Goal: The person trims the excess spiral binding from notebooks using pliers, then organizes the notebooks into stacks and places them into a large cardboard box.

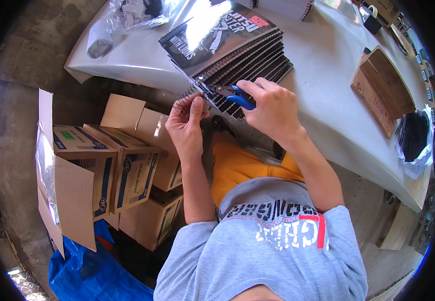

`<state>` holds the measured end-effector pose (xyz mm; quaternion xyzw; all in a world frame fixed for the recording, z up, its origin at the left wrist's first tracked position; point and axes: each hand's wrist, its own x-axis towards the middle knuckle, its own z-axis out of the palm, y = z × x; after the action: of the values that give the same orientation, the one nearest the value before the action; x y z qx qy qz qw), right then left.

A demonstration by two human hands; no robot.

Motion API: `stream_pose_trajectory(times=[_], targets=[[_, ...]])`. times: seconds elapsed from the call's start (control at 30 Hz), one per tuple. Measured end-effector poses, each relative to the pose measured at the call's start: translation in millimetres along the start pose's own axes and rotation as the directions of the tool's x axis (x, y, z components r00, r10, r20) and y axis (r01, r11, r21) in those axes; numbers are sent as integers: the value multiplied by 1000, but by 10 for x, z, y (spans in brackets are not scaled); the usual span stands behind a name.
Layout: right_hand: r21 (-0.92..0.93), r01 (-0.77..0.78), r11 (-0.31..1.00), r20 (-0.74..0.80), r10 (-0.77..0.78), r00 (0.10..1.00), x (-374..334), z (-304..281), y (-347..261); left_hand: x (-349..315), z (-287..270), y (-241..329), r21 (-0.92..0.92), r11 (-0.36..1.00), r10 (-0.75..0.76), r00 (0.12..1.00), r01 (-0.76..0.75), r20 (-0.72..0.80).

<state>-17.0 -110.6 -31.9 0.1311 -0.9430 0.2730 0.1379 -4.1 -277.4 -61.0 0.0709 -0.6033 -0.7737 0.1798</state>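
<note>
A fanned stack of dark-covered spiral notebooks (257, 52) lies at the near edge of the table, its top cover glossy with glare. My right hand (272, 108) is closed around blue-handled pliers (240, 98), whose dark jaws point left to the stack's near corner. Beside those jaws, my left hand (187, 123) pinches a dark spiral wire coil (183, 103) between thumb and fingers. The coil sticks out to the left of the stack. Whether the jaws touch the wire is too small to tell.
The table has a white cover (323, 100). A wooden holder (378, 90) and a bag of black coils (414, 135) stand on the right; clear plastic wrapping (139, 15) lies at far left. Cardboard boxes (139, 168) crowd the floor left of me, near a blue tarp (89, 271).
</note>
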Motion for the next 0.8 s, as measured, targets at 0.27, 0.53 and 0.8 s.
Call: stream_pose_trajectory(times=[0.27,0.53,0.8], targets=[[-91,145,985,-201,-161,966,0,-152,-89,-25,-104,174,47,996,79,996,-81,50],[-115,108,987,-159,-126,979,65,-76,-264,1,-107,202,71,995,71,995,-76,66],[-173,185,967,-142,-211,967,105,-3,-134,21,-119,194,97,993,63,996,-69,69]])
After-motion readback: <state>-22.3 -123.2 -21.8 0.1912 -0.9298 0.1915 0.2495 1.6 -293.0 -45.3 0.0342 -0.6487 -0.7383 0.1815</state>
